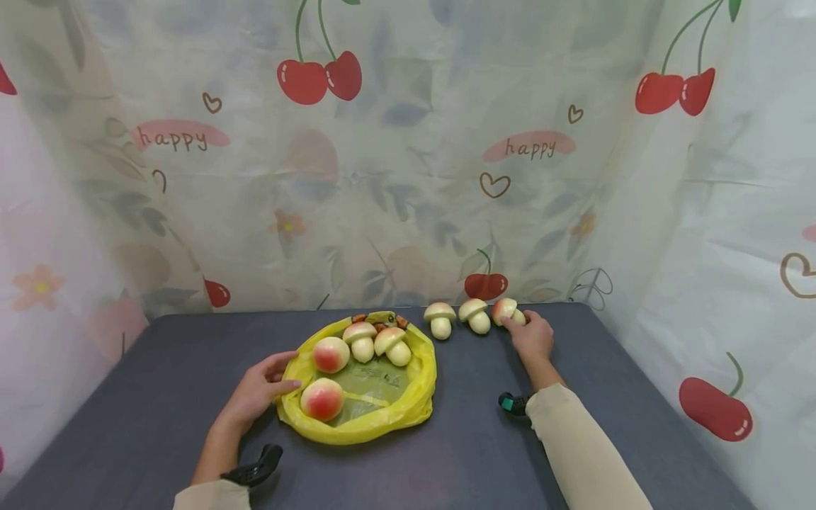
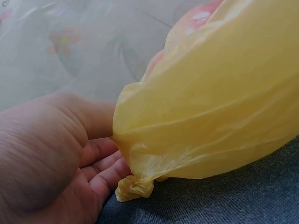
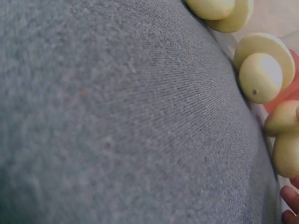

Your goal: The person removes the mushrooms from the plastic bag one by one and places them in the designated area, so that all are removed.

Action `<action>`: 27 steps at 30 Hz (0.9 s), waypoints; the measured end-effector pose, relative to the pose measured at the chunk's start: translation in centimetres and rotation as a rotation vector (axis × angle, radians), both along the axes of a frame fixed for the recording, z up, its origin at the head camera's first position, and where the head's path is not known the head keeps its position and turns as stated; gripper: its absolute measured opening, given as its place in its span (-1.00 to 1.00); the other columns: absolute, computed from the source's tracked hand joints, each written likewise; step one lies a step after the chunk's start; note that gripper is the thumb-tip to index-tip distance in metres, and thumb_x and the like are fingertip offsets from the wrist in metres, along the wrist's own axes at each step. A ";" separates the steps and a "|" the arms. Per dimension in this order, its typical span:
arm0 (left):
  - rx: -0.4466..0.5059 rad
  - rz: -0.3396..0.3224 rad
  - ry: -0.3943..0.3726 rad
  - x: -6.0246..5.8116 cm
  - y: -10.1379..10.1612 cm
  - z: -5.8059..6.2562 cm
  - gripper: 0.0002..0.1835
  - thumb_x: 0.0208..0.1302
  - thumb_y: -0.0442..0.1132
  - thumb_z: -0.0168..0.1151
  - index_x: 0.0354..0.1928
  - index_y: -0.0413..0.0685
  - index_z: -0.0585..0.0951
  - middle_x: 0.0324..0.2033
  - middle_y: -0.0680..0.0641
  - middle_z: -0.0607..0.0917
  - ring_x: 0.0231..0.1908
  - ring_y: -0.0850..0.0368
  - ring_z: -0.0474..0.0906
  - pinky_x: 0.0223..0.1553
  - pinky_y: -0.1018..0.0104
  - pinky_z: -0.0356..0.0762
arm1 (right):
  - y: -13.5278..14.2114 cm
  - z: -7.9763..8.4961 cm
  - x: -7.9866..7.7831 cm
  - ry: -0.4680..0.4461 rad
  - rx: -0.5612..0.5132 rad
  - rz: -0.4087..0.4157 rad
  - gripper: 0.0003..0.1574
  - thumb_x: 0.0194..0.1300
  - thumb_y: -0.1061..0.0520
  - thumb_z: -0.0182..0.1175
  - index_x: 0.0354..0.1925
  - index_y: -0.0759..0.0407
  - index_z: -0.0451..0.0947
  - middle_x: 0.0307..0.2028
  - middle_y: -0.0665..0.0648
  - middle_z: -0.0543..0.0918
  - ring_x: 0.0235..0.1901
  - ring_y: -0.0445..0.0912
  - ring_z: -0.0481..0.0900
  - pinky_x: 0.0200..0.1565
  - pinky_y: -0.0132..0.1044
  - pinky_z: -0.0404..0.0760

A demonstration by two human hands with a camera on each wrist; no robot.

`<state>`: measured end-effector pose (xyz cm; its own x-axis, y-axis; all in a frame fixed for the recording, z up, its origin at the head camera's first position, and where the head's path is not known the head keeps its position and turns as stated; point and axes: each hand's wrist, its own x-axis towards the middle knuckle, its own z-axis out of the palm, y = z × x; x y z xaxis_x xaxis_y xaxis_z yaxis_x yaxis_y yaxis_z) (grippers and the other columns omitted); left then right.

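A yellow plastic bag [image 1: 411, 411] lies spread open on the table. My left hand [image 1: 258, 386] holds its left rim, the thumb on the inner side and the fingers outside, beside a knotted corner in the left wrist view. Inside are two toy mushrooms [image 1: 362, 343] at the back and two round pink-blushed pieces [image 1: 322, 399] at the left, whose undersides are hidden. At the far edge my right hand [image 1: 534, 340] grips a toy mushroom [image 1: 506, 310] with a pinkish cap. Only some fingertips [image 3: 290, 198] show in the right wrist view.
Two more cream toy mushrooms [image 1: 440, 320] stand in a row along the table's back edge, left of the gripped one. The dark grey tabletop [image 1: 459, 460] is bounded by a printed cloth curtain [image 1: 408, 177] behind and at both sides.
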<state>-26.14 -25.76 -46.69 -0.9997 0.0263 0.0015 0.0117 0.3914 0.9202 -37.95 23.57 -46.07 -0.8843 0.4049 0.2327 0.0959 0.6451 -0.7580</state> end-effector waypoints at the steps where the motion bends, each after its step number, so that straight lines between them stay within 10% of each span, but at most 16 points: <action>1: 0.001 -0.002 0.002 0.0 0.0 0.0 -0.33 0.25 -0.20 0.35 0.37 -0.17 0.35 0.21 -0.30 0.46 0.02 -0.09 0.46 -0.07 0.34 0.54 | 0.0 0.1 0.1 0.004 -0.003 0.004 -0.20 0.24 -0.16 0.30 0.22 0.36 0.43 0.11 0.41 0.52 0.10 0.28 0.43 0.12 0.10 0.36; 27: -0.001 0.000 -0.001 0.1 0.2 0.1 -0.34 0.26 -0.21 0.34 0.36 -0.18 0.35 0.21 -0.32 0.45 0.05 -0.12 0.47 -0.05 0.30 0.53 | -1.4 2.2 3.0 0.140 0.013 0.194 -0.31 0.25 -0.07 0.33 0.23 0.24 0.45 0.13 0.34 0.51 0.13 0.21 0.43 0.09 0.11 0.38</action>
